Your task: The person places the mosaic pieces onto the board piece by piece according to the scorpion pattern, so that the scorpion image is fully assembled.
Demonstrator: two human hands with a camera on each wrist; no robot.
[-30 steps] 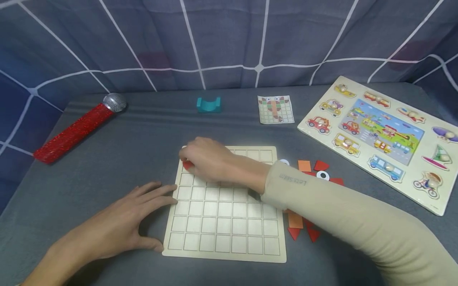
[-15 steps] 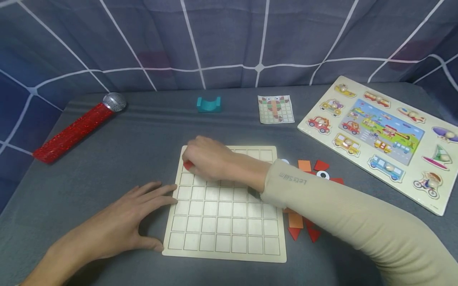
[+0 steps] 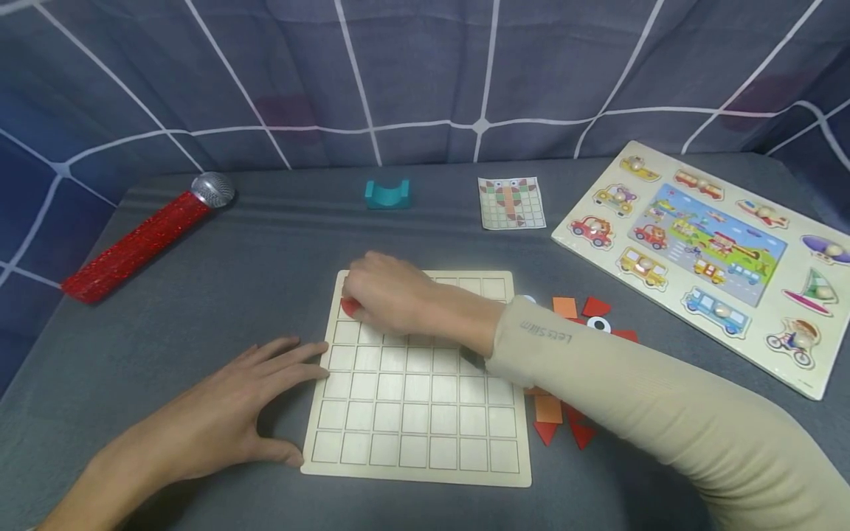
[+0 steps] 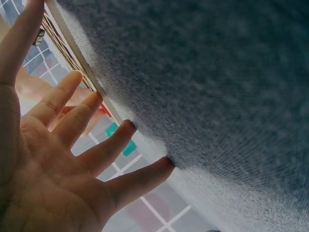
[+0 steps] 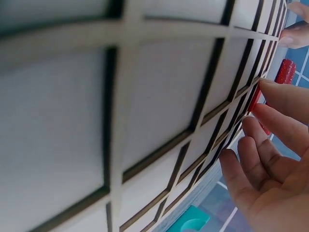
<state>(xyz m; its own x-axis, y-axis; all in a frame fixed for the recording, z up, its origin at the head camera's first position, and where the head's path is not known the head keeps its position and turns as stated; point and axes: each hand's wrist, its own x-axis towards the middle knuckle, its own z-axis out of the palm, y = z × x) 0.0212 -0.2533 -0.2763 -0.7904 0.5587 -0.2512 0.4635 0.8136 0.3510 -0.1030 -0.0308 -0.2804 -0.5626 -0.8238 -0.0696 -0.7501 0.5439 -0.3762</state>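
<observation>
A pale wooden grid board point(image 3: 416, 420) with square recesses lies flat in the head view. At its upper left corner my right hand point(image 3: 392, 295) pinches a red piece point(image 3: 350, 307) between thumb and index finger, low over the recesses. The right wrist view shows the red piece point(image 5: 255, 99) at the fingertips, while the other fingers curl loosely beside the grid. My left hand point(image 3: 246, 417) is spread along the board's left edge, fingertips and thumb right at the rim. In the left wrist view this hand point(image 4: 63, 164) has its fingers apart and holds nothing.
Red and orange pieces point(image 3: 548, 410) and a round eye piece point(image 3: 599, 325) lie right of the board, partly under the right sleeve. Behind are a pattern card point(image 3: 511, 203) and a teal block point(image 3: 388, 195). A red microphone point(image 3: 139, 247) lies left, a vehicle puzzle point(image 3: 710, 254) right.
My right hand has shifted only very slightly at the board's upper left corner, still pinching the red piece. My left hand stays in place.
</observation>
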